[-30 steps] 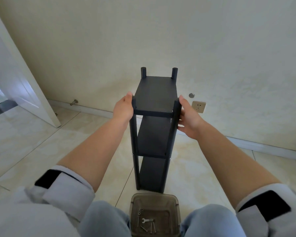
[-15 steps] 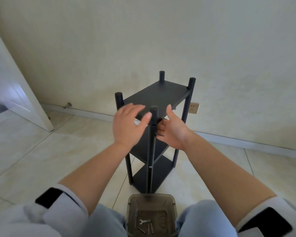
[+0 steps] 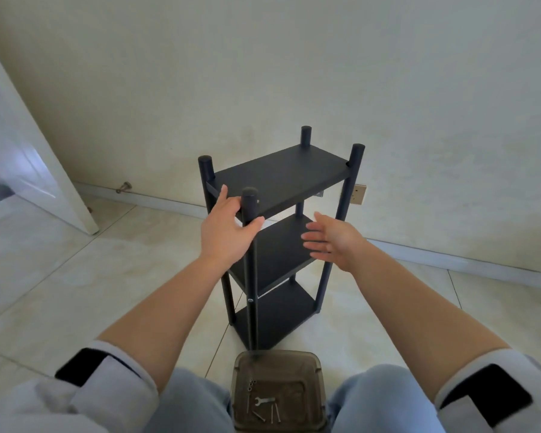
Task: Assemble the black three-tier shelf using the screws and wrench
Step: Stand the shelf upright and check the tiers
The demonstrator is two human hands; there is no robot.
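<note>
The black three-tier shelf (image 3: pixel 281 176) stands upright on the tiled floor in front of me, turned corner-on, with four round posts rising above the top board. My left hand (image 3: pixel 227 231) is at the nearest post (image 3: pixel 250 245), thumb on its right side and fingers at the top board's edge on its left. My right hand (image 3: pixel 331 240) hovers with straight fingers beside the middle board, touching nothing. A small silver wrench (image 3: pixel 264 400) and several screws (image 3: pixel 274 414) lie in a brown plastic tray (image 3: pixel 311 364) between my knees.
A cream wall with a baseboard runs behind the shelf, with a wall socket (image 3: pixel 358 194) just right of it. A white door (image 3: pixel 28 157) stands open at the left, and a door stop (image 3: pixel 124 186) sticks out of the baseboard. My knees flank the tray.
The shelf has been turned from face-on to corner-on. My right hand has come off the post and opened out to the right; my left hand has shifted onto the nearest post.
</note>
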